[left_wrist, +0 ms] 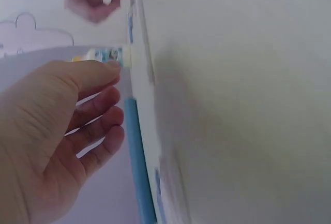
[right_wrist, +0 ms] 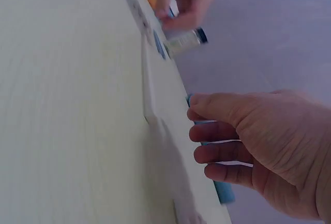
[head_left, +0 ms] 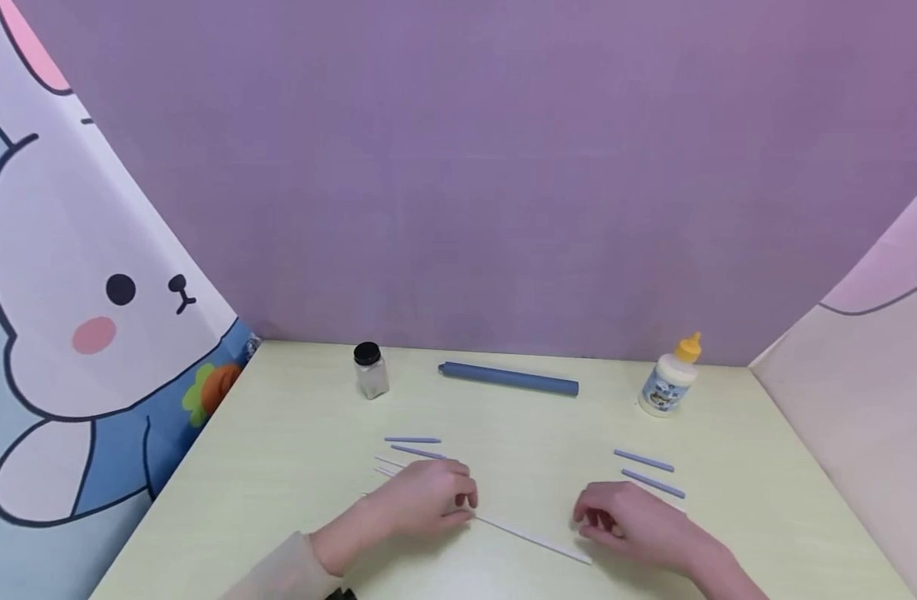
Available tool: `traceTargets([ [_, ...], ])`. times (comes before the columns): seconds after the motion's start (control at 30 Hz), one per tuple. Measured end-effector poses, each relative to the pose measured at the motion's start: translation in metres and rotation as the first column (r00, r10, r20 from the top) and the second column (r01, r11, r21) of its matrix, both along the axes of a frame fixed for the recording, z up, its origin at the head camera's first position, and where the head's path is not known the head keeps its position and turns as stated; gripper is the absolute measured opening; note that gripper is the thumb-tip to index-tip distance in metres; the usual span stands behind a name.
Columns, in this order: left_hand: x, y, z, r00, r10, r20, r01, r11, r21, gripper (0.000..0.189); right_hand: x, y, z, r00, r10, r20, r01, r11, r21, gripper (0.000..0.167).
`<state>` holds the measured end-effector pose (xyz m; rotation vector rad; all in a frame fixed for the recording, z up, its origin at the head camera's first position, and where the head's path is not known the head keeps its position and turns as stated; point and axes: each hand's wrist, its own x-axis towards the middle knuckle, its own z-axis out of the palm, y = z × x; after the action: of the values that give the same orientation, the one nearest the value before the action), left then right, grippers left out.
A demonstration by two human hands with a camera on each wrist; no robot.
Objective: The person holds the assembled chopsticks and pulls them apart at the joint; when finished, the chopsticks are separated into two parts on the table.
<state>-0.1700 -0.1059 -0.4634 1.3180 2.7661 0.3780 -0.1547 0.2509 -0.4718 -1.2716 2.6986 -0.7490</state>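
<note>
A thin white stick lies slantwise on the table between the two hands. My left hand hovers by its far-left end, fingers loosely bent; in the left wrist view no object shows between thumb and fingers. My right hand is beyond the stick's other end, its fingers loosely curled around nothing. Several more white sticks are partly hidden behind the left hand. Two short blue-purple sticks lie past the left hand, and two similar sticks lie past the right one.
Along the back of the table stand a small clear jar with a black lid and a white glue bottle with a yellow cap. A thick blue rod lies between them. A purple backdrop rises behind the table.
</note>
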Motion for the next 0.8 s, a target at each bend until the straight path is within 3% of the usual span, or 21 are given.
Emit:
traceTargets([
  [0.13,0.001,0.017,-0.010,0.998,-0.042,-0.055,0.041,0.999,-0.016,0.004,-0.001,-0.027,-0.004,0.998,0.036,0.049,-0.037,0.999,0.026,0.011],
  [0.3,0.002,0.029,-0.018,0.998,-0.042,-0.037,0.041,0.999,-0.032,0.005,0.000,-0.053,-0.008,0.997,0.068,0.027,-0.070,0.994,0.079,0.022],
  [0.6,0.002,0.037,-0.014,1.000,-0.020,-0.023,0.020,1.000,-0.024,0.013,-0.003,-0.063,-0.006,0.999,0.041,0.026,-0.044,0.993,0.110,0.018],
  [0.8,-0.005,0.038,-0.002,0.999,0.021,0.031,-0.024,0.995,0.096,0.012,-0.013,-0.064,0.013,1.000,-0.010,0.014,0.009,0.998,0.060,0.020],
])
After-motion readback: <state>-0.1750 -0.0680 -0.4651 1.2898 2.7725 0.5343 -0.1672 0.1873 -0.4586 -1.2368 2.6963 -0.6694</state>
